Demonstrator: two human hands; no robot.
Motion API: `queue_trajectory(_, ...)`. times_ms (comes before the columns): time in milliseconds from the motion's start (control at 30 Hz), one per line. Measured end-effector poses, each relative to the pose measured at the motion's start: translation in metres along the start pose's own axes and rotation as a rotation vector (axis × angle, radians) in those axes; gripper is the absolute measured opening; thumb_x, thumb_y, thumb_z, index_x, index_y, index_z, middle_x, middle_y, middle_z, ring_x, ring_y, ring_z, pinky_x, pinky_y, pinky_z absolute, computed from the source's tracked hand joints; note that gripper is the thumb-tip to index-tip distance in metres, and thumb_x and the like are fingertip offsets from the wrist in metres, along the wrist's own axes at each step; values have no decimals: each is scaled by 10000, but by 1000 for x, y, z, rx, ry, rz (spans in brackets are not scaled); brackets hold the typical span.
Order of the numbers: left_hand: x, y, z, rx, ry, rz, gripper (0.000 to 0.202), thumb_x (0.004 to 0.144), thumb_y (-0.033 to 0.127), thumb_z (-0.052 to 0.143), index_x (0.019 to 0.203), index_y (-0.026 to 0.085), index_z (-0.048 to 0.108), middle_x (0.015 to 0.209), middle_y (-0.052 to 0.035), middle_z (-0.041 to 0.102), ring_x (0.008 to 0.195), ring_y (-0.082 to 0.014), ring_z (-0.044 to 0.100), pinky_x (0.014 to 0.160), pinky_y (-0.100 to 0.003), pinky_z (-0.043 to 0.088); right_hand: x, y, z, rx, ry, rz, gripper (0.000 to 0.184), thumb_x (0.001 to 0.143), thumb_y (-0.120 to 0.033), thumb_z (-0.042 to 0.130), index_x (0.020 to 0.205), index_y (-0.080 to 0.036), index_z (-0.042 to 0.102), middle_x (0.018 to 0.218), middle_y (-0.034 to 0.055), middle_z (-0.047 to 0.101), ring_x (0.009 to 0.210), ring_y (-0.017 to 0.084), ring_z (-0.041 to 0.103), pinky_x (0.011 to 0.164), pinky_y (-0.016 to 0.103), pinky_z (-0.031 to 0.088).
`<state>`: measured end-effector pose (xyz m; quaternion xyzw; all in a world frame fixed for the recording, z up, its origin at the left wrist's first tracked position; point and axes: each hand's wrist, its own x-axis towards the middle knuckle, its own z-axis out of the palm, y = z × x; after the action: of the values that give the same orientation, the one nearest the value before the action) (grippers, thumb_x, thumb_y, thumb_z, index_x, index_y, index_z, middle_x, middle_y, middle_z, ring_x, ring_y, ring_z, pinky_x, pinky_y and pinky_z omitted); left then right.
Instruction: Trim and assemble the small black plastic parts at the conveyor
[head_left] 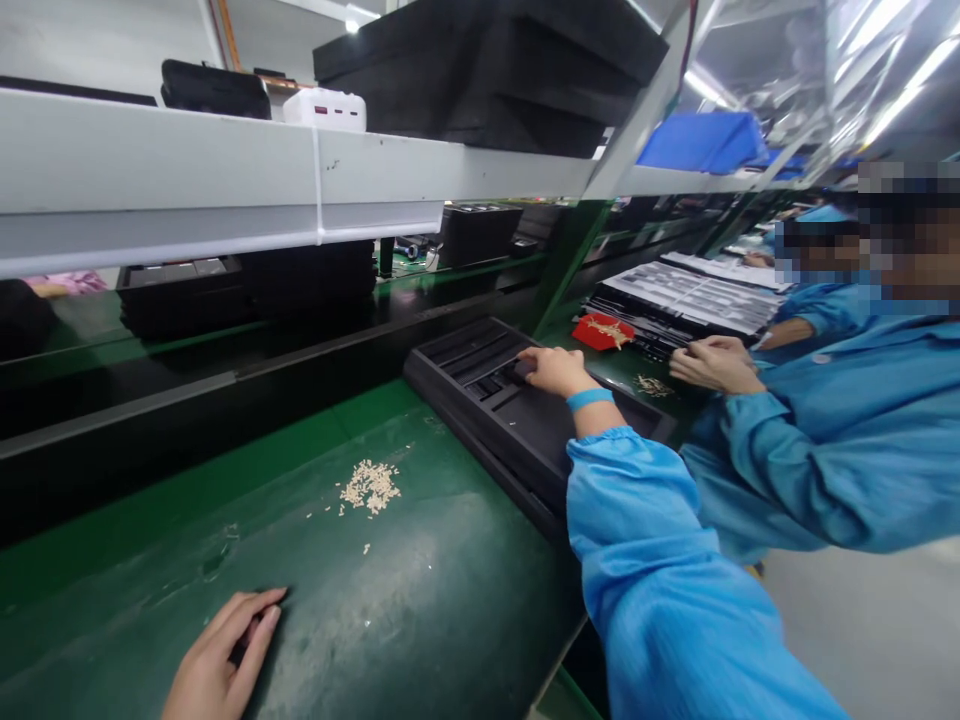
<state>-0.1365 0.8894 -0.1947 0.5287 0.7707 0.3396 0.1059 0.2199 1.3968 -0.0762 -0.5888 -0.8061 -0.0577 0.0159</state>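
My right hand (553, 370), in a blue sleeve with a blue wristband, reaches forward onto a black moulded tray (525, 430) lying on the green mat. Its fingers are bunched together, with the tips pressed down into one of the tray's slots. Whatever they hold is hidden. My left hand (221, 655) lies flat on the green mat (420, 590) at the bottom left, fingers stretched out and close together. A dark patch shows between them that I cannot make out. A small heap of pale tiny parts (369, 486) lies on the mat between my hands.
A co-worker in blue stands at the right, one hand (712, 365) beside a red dish (602, 331) and a scatter of small parts (654, 386). Flat trays (697, 300) are stacked beyond. A dark channel (187, 420) runs behind the mat. A white shelf (225, 180) overhead carries black trays.
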Motion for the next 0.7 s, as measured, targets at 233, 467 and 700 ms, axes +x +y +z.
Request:
queue_trajectory(233, 5, 14, -6, -24, 3, -10, 465, 889, 663, 576, 981, 274, 814, 1028, -67, 782, 883, -210, 762, 660, -206, 588, 10, -2, 20, 31, -71, -23, 598, 754, -159, 657, 1348, -222, 632, 1251, 127, 737, 1204, 330, 644, 1027, 481, 401)
queue_trajectory(467, 5, 11, -5, -21, -13, -1, 434, 900, 637, 583, 1010, 281, 807, 1042, -63, 773, 872, -198, 757, 625, -190, 573, 13, 7, 25, 118, -32, -81, 678, 735, -93, 580, 1398, -235, 563, 1261, 69, 746, 1219, 268, 643, 1039, 421, 381)
queue_trajectory(700, 3, 5, -3, 13, 7, 27, 410, 910, 626, 581, 1008, 295, 803, 1045, -49, 773, 911, -199, 765, 660, -190, 584, 10, 9, 22, 177, -39, -71, 714, 713, -30, 561, 1392, -247, 595, 1245, 48, 761, 1203, 237, 665, 1009, 367, 428)
